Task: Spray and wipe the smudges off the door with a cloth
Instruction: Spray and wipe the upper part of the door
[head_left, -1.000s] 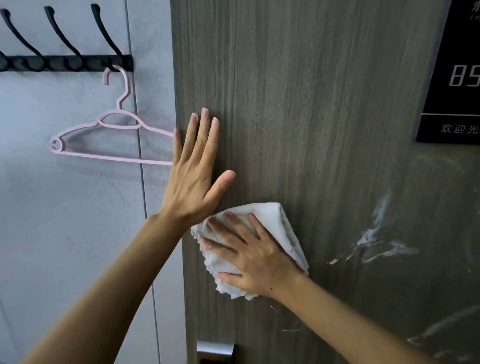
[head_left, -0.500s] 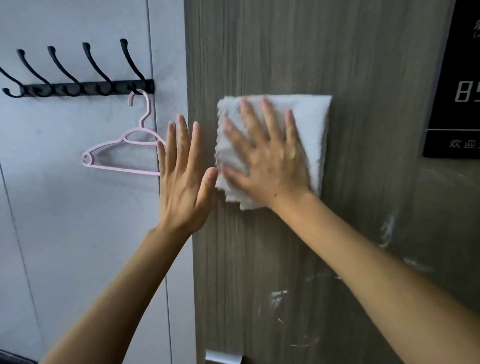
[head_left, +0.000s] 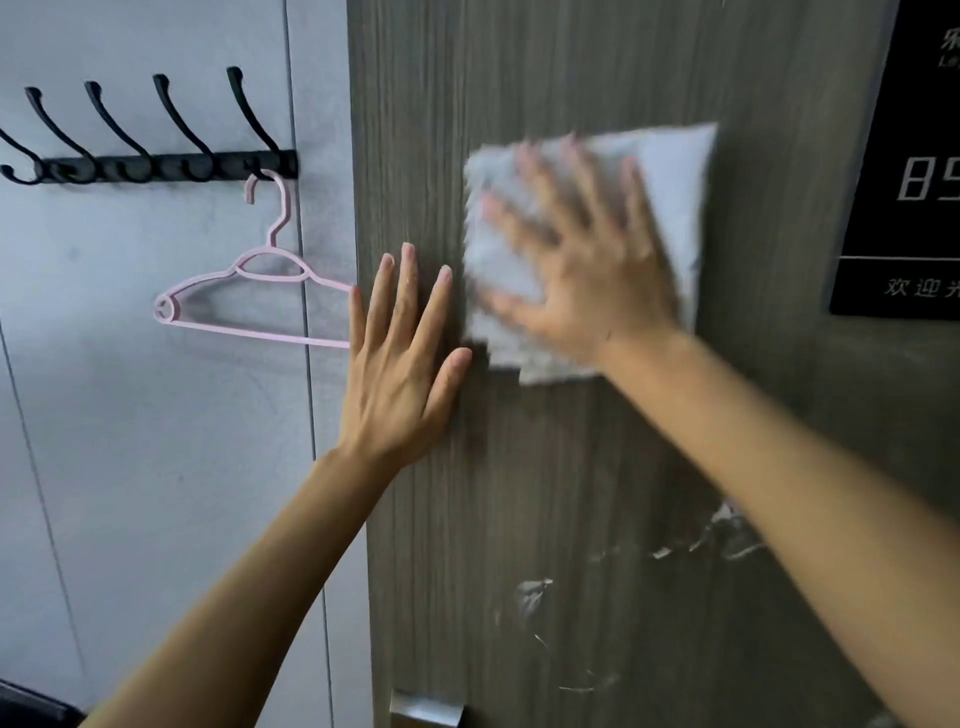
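Right hand (head_left: 592, 270) is pressing the cloth (head_left: 670, 171) flat on the upper door (head_left: 519, 493), fingers spread, blurred, probably mid-swipe. Left hand (head_left: 400, 374) is bracing flat, fingers straight. Smudges (head_left: 532, 592) are sitting lower: keep even pressure, work downward.

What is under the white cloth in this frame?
The cloth lies flat against the wooden door, pressed there by the right hand with fingers spread. The door surface beneath it is covered, so any smudges there cannot be seen. White smudges show lower down.
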